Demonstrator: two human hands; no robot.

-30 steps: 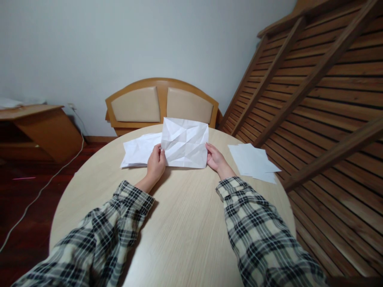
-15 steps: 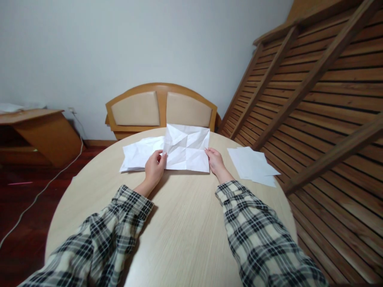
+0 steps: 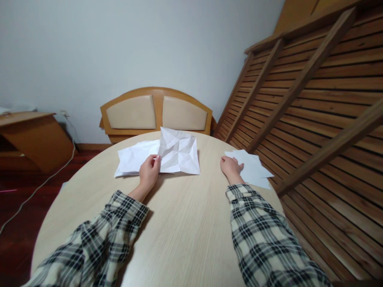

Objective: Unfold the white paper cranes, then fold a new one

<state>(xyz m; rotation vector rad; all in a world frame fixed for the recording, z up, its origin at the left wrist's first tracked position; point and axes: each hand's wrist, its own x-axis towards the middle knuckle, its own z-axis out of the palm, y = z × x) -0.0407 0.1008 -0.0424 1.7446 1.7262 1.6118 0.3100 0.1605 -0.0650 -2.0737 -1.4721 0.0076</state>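
Creased sheet [image 3: 179,155] lies far across the table [image 3: 185,227], light, limp, tearable; best pinched at a corner, where the left hand [image 3: 149,172] grips it. Right hand [image 3: 231,168], spread, seems to touch flat sheets [image 3: 254,166].

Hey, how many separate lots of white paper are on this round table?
3. A creased sheet pinched by the left hand; a crumpled pile beside it, to its left; a flat stack by the right hand. Each pile may hide more sheets.

I am seeing the creased sheet [image 3: 179,153] hiding part of the paper pile [image 3: 131,159] at the far edge of the table [image 3: 185,227].
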